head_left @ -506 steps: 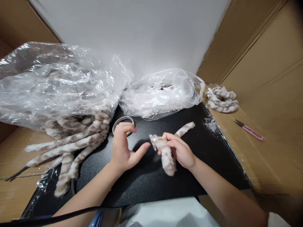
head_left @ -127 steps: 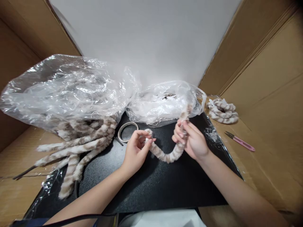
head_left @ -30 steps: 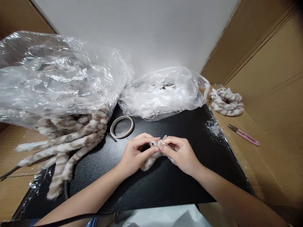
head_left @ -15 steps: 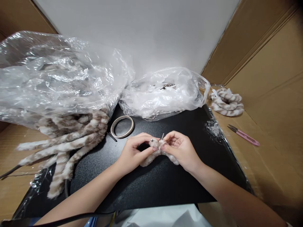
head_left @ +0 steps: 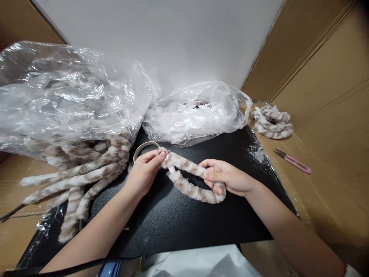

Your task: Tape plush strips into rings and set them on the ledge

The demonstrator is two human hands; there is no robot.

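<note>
A fluffy beige-and-white striped fur tube [head_left: 198,194] is bent into a loop above the black tabletop. My left hand [head_left: 145,169] pinches it close to its ends, thumb on top. Beside that thumb, one whitish end points toward the pinched part; I cannot tell whether the two ends are joined. My right hand [head_left: 226,177] has its fingers closed round the loop's right side. Partly hidden behind my left hand lies a roll of tape [head_left: 141,148].
More striped fur tubes [head_left: 75,175] spill from a large clear plastic bag [head_left: 77,96] on the left. A second plastic bag [head_left: 193,121] stands at the back. On cardboard at right lie finished-looking fur rings [head_left: 273,127] and pink-handled thread snips [head_left: 296,163]. Plastic scraps [head_left: 257,154] lie near the table edge.
My hands have moved apart, the left toward the tape roll. The fur tube, earlier bunched between both hands, is now spread into a wide loop. Thin rod-like tips seen before no longer show.
</note>
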